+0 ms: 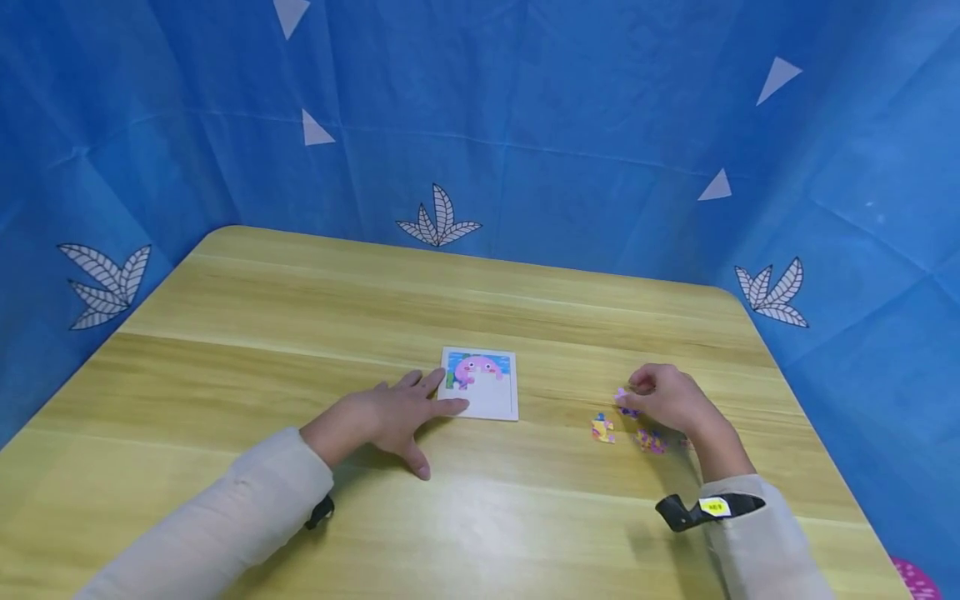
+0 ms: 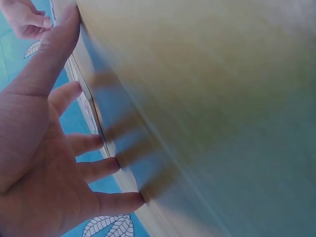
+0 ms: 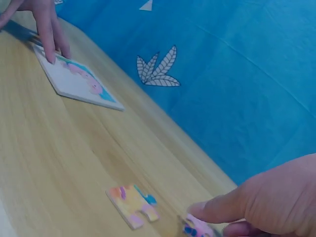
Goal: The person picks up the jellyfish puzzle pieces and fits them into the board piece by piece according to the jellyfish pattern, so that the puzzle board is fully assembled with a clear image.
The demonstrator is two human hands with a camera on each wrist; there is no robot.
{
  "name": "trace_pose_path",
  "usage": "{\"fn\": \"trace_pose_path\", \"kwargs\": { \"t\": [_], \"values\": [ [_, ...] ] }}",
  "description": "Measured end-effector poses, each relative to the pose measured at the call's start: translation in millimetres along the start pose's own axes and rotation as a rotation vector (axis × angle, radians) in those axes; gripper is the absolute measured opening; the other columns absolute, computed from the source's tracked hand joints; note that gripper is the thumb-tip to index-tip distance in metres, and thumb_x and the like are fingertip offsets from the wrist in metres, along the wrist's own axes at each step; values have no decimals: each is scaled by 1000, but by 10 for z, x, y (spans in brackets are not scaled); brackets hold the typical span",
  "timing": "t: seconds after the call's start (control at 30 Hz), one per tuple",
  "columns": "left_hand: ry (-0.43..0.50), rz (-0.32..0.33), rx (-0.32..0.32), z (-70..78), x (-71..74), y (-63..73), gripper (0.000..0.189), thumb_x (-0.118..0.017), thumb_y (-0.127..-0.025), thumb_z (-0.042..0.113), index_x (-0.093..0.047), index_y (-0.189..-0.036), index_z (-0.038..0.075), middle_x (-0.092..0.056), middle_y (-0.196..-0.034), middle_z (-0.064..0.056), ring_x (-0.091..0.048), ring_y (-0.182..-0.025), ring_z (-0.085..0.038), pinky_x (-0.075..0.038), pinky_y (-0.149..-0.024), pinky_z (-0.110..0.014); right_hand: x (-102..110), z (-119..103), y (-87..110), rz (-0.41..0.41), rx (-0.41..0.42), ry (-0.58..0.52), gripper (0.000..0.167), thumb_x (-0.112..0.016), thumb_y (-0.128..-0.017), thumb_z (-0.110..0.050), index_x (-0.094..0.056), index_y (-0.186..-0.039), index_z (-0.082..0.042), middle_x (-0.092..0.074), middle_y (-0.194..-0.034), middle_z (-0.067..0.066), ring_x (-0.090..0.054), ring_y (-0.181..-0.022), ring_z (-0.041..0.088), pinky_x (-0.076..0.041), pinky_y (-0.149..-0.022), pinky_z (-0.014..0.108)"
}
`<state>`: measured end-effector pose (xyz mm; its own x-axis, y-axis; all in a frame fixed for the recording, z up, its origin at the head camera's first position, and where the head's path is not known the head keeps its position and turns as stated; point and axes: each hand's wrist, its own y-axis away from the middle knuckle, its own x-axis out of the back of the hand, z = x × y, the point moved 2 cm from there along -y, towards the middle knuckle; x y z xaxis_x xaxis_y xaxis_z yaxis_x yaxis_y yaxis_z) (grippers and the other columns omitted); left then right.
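A square white puzzle board [image 1: 491,403] lies on the table, its upper part filled with pieces showing a pink cartoon animal on blue. My left hand [image 1: 390,417] is spread at the board's left side, with the index fingertip on its lower left part. Off to the right, my right hand [image 1: 671,398] pinches a pink and purple puzzle piece [image 3: 200,227] between thumb and fingers, close over the tabletop. The fingers behind that piece are mostly hidden. Just left of this hand is a yellow puzzle piece [image 1: 602,428] with a blue corner.
More small puzzle pieces [image 1: 650,442] in purple and yellow lie below the right hand, partly in its shadow. The wooden table [image 1: 300,292] has rounded far corners. A blue curtain [image 1: 525,125] with white leaf and triangle prints surrounds its far side.
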<state>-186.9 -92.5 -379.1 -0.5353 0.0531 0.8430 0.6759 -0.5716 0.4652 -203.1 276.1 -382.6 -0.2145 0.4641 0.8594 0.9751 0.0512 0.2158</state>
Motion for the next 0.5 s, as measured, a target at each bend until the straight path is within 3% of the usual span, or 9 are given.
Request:
{"fn": "trace_pose_path", "kwargs": {
  "t": [0.2,0.5],
  "values": [
    [5,4,-2,-10,8,1,94,-78,-68,51,-29,-147,39,-2,-159,-12,-7,-143,-40,-22,-104,-66,-26,39,55,-23,-50,-2,42,-70,-84,-32,-59,-105,3,-61,-91,12,-55,-79,22,-47,-68,35],
    [-2,1,-11,2,18,2,94,-78,-69,52,-28,-147,38,-3,-159,-12,-7,-143,-40,-23,-104,-66,-99,27,30,-19,6,-47,24,-67,-87,-22,-61,-96,-1,-60,-86,8,-53,-77,19,-44,-67,31]
  ]
}}
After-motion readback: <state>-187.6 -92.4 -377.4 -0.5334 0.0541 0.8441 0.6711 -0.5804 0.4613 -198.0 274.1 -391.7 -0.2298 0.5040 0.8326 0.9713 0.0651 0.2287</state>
